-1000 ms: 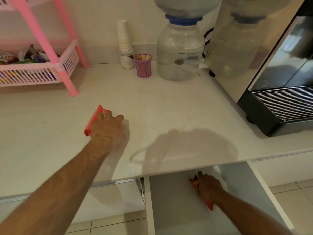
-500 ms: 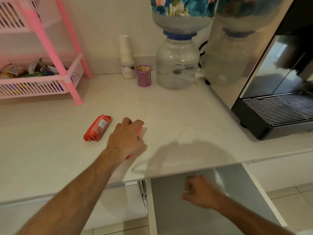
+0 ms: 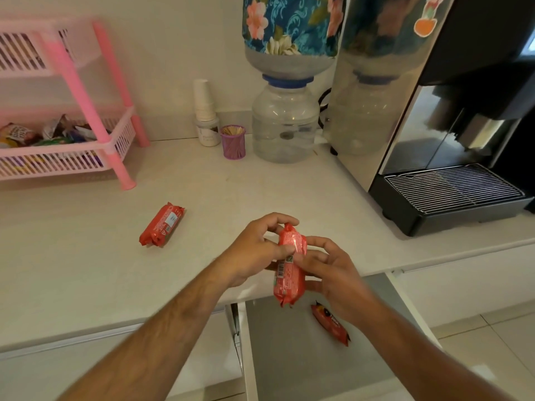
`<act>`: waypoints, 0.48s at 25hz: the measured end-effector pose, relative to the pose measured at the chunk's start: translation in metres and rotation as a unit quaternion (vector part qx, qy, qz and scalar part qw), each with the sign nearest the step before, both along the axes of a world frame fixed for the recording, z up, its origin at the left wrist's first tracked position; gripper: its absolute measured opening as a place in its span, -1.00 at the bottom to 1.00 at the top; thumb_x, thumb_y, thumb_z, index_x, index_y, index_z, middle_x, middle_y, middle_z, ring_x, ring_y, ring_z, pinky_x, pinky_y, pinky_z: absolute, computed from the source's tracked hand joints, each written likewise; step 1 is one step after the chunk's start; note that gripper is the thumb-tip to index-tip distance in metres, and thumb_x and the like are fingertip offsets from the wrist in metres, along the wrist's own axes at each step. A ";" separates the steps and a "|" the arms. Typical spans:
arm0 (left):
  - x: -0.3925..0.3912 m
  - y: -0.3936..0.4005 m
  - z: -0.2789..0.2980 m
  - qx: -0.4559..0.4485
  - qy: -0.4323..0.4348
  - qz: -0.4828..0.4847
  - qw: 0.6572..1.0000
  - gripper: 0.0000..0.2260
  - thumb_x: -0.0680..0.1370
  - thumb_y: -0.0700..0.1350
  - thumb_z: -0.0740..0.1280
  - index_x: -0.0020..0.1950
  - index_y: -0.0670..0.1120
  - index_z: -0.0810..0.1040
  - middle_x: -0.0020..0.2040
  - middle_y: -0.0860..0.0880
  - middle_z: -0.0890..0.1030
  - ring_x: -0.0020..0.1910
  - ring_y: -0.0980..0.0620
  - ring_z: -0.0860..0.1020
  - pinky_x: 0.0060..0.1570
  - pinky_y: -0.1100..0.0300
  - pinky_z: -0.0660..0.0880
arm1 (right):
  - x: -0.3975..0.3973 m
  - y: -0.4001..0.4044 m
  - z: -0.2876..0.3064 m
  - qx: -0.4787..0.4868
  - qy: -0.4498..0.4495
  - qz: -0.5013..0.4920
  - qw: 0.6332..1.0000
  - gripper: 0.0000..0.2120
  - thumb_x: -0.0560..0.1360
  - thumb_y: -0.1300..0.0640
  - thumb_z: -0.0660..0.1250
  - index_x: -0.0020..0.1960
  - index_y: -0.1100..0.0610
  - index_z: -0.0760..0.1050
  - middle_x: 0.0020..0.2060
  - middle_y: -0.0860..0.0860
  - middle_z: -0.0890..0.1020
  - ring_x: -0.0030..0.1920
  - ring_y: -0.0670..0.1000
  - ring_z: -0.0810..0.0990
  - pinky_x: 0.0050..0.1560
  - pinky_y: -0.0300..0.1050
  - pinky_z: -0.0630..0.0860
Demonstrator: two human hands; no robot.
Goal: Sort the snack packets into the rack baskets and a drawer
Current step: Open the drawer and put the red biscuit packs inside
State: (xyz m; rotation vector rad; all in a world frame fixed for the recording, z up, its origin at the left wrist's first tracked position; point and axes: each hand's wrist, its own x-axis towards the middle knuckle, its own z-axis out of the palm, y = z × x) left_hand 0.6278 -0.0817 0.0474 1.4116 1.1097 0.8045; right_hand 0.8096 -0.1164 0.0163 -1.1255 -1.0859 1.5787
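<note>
A red snack packet [image 3: 290, 267] hangs upright over the counter's front edge, pinched by both hands. My left hand [image 3: 254, 253] grips its upper half. My right hand [image 3: 335, 276] cups its lower right side, fingers touching it. A second red packet [image 3: 162, 224] lies on the white counter [image 3: 86, 256] to the left. A third red packet [image 3: 330, 324] lies in the open drawer [image 3: 289, 357] below, partly behind my right wrist. The pink rack [image 3: 95, 117] stands at the back left; its lower basket [image 3: 58, 160] holds several packets.
A coffee machine [image 3: 451, 125] with a black drip tray [image 3: 454, 195] fills the right of the counter. A water bottle dispenser [image 3: 285, 123], a stack of paper cups [image 3: 204, 99] and a purple toothpick holder [image 3: 233, 141] stand along the back wall.
My left hand lifted a red packet off the counter and carried it right. My right hand let go of a packet in the drawer, rose and met the left hand on the lifted packet.
</note>
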 end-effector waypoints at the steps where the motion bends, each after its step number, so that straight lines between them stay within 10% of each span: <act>1: 0.001 -0.001 0.000 -0.003 -0.008 -0.003 1.000 -0.62 0.53 -0.30 0.41 0.16 0.17 0.59 0.16 -0.03 0.50 0.03 -0.06 0.61 -0.11 0.12 0.64 | 0.000 -0.001 0.000 0.000 0.005 0.004 1.000 -0.39 0.29 0.03 0.58 0.27 0.12 0.46 0.05 0.23 0.68 0.05 0.24 0.69 -0.03 0.18 0.64; 8: -0.026 0.020 0.000 0.045 0.122 0.027 0.991 -0.78 0.51 0.04 0.46 0.15 0.12 0.61 0.03 0.09 0.62 -0.03 0.07 0.64 -0.12 0.17 0.58 | 0.012 -0.008 -0.025 0.027 -0.038 0.029 0.998 -0.39 0.18 0.13 0.69 0.17 0.08 0.54 0.02 0.15 0.69 0.01 0.22 0.70 -0.11 0.10 0.67; 12: -0.094 0.057 -0.013 0.195 0.372 0.208 0.883 -0.67 0.47 0.10 0.46 0.19 0.04 0.59 0.12 0.00 0.61 0.10 -0.05 0.55 0.04 0.10 0.48 | 0.033 -0.008 -0.061 -0.001 -0.233 0.222 0.947 -0.39 0.14 0.02 0.70 0.13 -0.09 0.55 0.03 0.00 0.70 0.04 0.01 0.69 0.02 -0.06 0.65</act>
